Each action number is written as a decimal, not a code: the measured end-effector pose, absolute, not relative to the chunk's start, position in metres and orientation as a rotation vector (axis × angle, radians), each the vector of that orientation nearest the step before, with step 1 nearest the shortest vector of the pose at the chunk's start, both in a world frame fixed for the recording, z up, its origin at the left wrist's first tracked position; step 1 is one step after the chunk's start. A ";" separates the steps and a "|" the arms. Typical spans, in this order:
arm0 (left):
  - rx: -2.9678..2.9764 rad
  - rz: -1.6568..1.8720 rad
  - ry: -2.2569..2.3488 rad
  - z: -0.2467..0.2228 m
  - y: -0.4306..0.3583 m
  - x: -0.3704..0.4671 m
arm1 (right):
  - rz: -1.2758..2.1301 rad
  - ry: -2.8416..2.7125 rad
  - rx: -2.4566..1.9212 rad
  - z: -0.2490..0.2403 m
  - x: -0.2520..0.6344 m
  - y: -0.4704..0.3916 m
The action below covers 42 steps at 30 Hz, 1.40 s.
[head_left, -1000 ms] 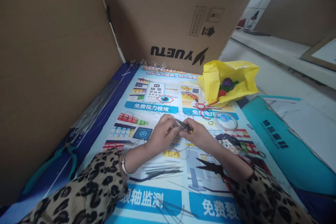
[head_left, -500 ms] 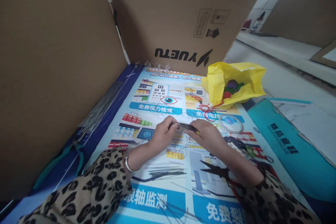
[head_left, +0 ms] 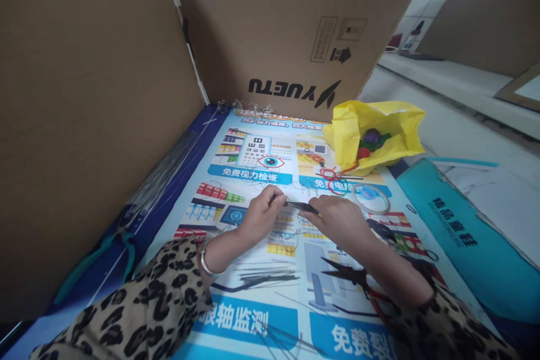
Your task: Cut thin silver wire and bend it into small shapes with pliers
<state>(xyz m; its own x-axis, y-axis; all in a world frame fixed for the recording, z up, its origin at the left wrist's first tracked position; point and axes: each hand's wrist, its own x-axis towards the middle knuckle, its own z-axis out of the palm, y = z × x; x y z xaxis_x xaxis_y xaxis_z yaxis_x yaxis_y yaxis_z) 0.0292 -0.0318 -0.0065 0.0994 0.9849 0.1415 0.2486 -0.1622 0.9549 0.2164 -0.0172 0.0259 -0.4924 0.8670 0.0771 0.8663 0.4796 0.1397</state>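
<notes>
My right hand (head_left: 337, 219) is closed around a pair of dark pliers (head_left: 302, 206), whose narrow jaws point left. At the tip of the jaws, my left hand (head_left: 264, 212) pinches what looks like a thin wire, mostly hidden by the fingers. Fine wire strands show faintly on the printed sheet beneath both hands. Closer to me lies a bundle of cut wires (head_left: 268, 277). Dark-bladed scissors (head_left: 348, 274) with red handles rest open below my right forearm.
A yellow bag (head_left: 379, 152) holding coloured balls stands at the back right, red cord (head_left: 333, 177) trailing out. A clear tape roll (head_left: 371, 199) lies before it. Long wires (head_left: 162, 171) and teal-handled pliers (head_left: 120, 236) lie left. Cardboard walls (head_left: 274, 22) enclose the back and left.
My right hand has shifted slightly right and down, turning the pliers so the narrow jaws show more plainly. My left hand stays nearly in place, its fingers pinched closer together.
</notes>
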 end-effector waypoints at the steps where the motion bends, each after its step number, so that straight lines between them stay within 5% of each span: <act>1: 1.520 1.130 1.230 -0.008 -0.031 0.029 | 0.238 2.683 1.594 0.026 0.216 -0.017; 42: 1.163 1.053 0.964 -0.004 -0.022 0.030 | 0.412 2.665 1.590 0.033 0.213 -0.027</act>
<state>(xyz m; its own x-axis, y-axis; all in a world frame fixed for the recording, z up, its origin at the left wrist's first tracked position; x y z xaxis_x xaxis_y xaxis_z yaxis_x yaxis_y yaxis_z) 0.0304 -0.0224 -0.0045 0.2383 0.9700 -0.0471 -0.1315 0.0802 0.9881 0.2128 -0.0268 0.0335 -0.4840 0.8662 0.1247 0.8633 0.4493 0.2297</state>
